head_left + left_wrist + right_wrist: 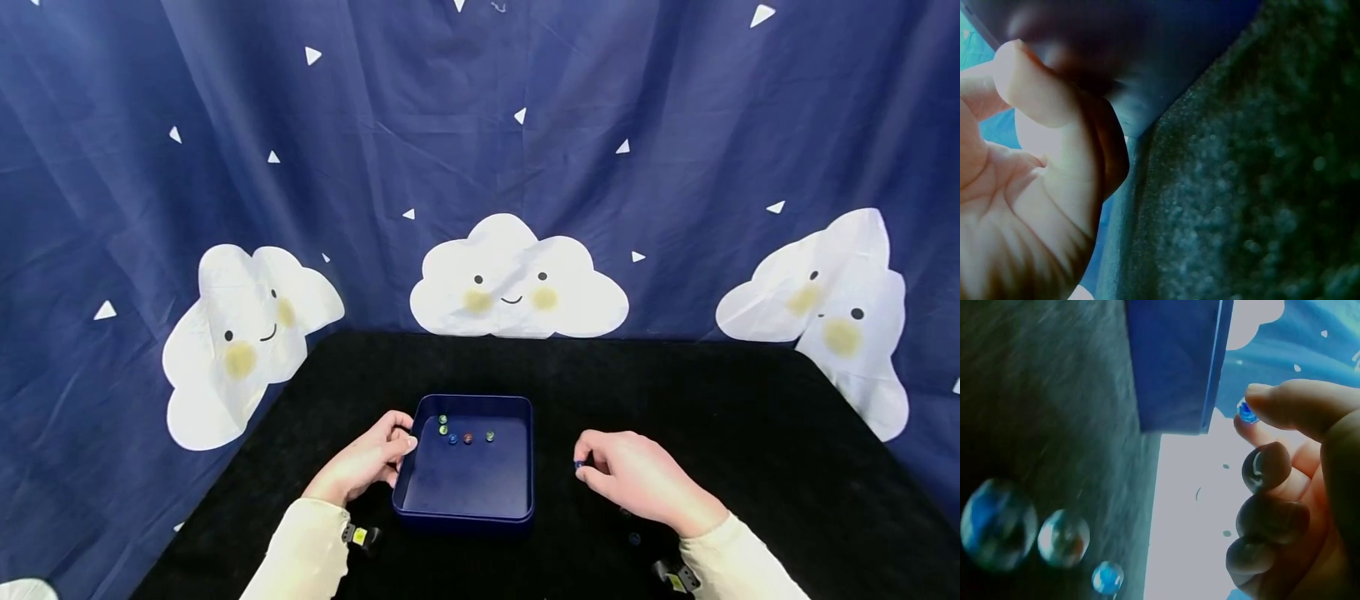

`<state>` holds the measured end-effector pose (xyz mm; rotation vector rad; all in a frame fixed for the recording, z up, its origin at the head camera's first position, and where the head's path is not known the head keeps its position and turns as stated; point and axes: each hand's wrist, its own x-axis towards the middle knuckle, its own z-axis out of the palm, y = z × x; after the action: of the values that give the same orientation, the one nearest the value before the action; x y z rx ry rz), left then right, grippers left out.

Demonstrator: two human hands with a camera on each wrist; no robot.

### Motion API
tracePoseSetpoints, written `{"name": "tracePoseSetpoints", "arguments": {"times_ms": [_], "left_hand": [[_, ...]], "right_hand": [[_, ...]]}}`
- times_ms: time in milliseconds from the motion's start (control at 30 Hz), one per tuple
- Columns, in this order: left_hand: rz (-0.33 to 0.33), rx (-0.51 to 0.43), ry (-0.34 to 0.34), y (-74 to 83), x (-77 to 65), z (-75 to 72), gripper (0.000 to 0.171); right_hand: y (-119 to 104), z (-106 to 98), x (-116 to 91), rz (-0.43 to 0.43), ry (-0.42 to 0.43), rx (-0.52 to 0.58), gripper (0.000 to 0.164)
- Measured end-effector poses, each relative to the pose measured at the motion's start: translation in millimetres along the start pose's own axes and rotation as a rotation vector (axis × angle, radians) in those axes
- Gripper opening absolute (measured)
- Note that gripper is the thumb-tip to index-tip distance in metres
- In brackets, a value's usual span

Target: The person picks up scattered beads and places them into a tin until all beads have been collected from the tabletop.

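A square blue tray (472,483) with low walls sits on the black table. Inside it, toward the back, lie several small glass marbles: green ones such as the marble (490,436), a blue marble (453,438) and a reddish marble (468,438). My left hand (367,457) grips the tray's left wall, thumb at the rim and fingers outside. To the right of the tray, my right hand (637,473) pinches a blue marble (1247,412) between thumb and index finger, above the table. The other fingers are curled.
Below my right hand, loose marbles lie on the table; the right wrist view shows a large-looking blue one (999,525), a clear one with a reddish tint (1064,539) and a light blue one (1108,577). Behind the table hangs a blue curtain (360,167) with white clouds.
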<state>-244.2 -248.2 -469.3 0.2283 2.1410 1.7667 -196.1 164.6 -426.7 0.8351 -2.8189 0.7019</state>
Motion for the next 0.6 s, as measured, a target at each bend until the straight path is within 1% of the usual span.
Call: {"name": "tracePoseSetpoints", "arguments": {"times_ms": [100, 267, 400, 600], "left_hand": [[-0.001, 0.001, 0.001, 1.5, -0.7, 0.6, 0.04], [0.001, 0.0, 0.005, 2.4, 0.2, 3.1, 0.041], [0.002, -0.001, 0.007, 1.2, -0.2, 2.7, 0.04], [0.006, 0.003, -0.001, 0.4, -2.8, 1.0, 0.04]], "right_hand": [[-10.7, 1.6, 10.1, -0.036, 0.007, -0.006, 0.016], [-25.0, 8.0, 25.4, -0.091, 0.026, -0.066, 0.014], [-30.6, 13.8, 34.4, -0.088, 0.05, -0.092, 0.013], [-38.2, 19.8, 42.7, -0.071, 0.053, -0.082, 0.012]]}}
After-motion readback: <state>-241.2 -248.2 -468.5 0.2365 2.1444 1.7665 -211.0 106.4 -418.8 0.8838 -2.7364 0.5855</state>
